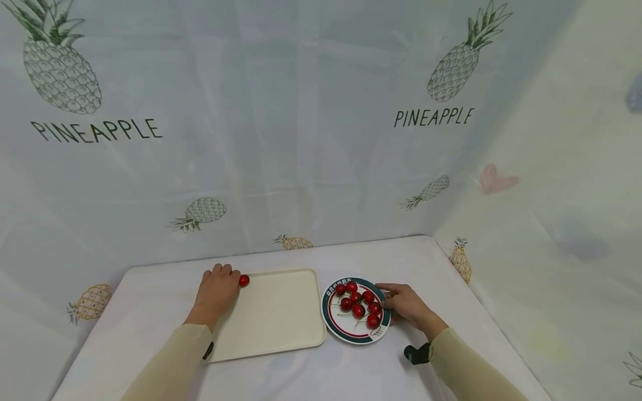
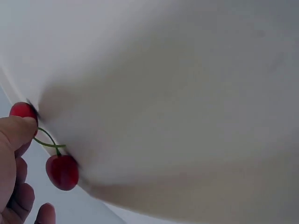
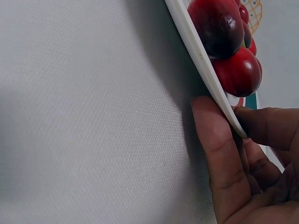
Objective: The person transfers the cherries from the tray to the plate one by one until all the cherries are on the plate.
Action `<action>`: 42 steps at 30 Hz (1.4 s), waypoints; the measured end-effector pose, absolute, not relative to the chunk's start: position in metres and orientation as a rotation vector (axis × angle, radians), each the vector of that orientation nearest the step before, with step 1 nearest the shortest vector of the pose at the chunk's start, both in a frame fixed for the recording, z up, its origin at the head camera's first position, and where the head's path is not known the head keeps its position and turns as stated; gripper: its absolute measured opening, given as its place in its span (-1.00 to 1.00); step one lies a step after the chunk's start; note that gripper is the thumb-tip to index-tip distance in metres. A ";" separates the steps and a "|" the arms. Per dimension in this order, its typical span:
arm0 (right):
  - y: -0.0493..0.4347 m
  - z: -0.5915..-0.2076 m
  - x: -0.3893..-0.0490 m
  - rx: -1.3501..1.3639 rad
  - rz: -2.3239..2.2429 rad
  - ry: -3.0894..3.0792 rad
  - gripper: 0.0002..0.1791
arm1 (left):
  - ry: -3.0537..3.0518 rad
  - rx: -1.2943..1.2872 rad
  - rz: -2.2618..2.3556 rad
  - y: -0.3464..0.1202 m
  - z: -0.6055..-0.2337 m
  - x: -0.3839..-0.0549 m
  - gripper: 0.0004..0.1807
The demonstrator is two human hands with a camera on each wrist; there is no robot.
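At the far left corner of a cream tray [image 1: 276, 317], my left hand [image 1: 219, 287] pinches a red cherry [image 2: 22, 110] between thumb and fingers. A second cherry [image 2: 63, 172] on a green stem lies beside it, at the tray's rim; the two stems cross. In the head view one cherry [image 1: 244, 280] shows past the fingers. My right hand [image 1: 408, 306] grips the right rim of a round plate [image 1: 328, 320], thumb on top and fingers beneath. Several red cherries [image 1: 358, 311] with stems lie on the plate, which has a green and red border.
A white cloth [image 1: 351, 376] covers the table. Behind it hangs a pale curtain [image 1: 301, 139] printed with pineapples, and another patterned curtain [image 1: 562, 211] stands along the right side. The plate is right beside the tray's right edge.
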State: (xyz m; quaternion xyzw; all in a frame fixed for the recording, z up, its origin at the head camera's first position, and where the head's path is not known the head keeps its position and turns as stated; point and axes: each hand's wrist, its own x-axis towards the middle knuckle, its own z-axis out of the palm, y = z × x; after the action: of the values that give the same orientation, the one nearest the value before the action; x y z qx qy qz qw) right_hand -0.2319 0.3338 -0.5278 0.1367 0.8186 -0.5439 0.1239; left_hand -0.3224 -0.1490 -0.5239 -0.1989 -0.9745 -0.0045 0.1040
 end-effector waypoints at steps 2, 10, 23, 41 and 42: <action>0.334 -0.526 -0.232 0.399 -1.586 2.389 -0.42 | -2.876 -0.598 -0.007 -0.150 -0.524 -0.323 -0.88; 0.334 -0.523 -0.234 0.405 -1.580 2.396 -0.41 | -2.920 -0.509 -0.044 -0.162 -0.527 -0.318 -0.76; 0.336 -0.528 -0.234 0.414 -1.572 2.395 -0.39 | -2.902 -0.519 -0.017 -0.162 -0.527 -0.314 -0.78; 0.335 -0.527 -0.234 0.385 -1.581 2.375 -0.41 | -2.866 -0.502 0.007 -0.160 -0.530 -0.312 -0.86; 0.334 -0.528 -0.234 0.386 -1.584 2.372 -0.41 | -2.866 -0.506 0.006 -0.160 -0.531 -0.312 -0.87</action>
State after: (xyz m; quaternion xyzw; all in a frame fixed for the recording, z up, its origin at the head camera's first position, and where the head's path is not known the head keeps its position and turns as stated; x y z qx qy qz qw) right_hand -0.2342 0.3344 -0.5277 0.1329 0.8170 -0.5455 0.1315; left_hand -0.3122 -0.1602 -0.5306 -0.1727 -0.9782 0.0019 0.1156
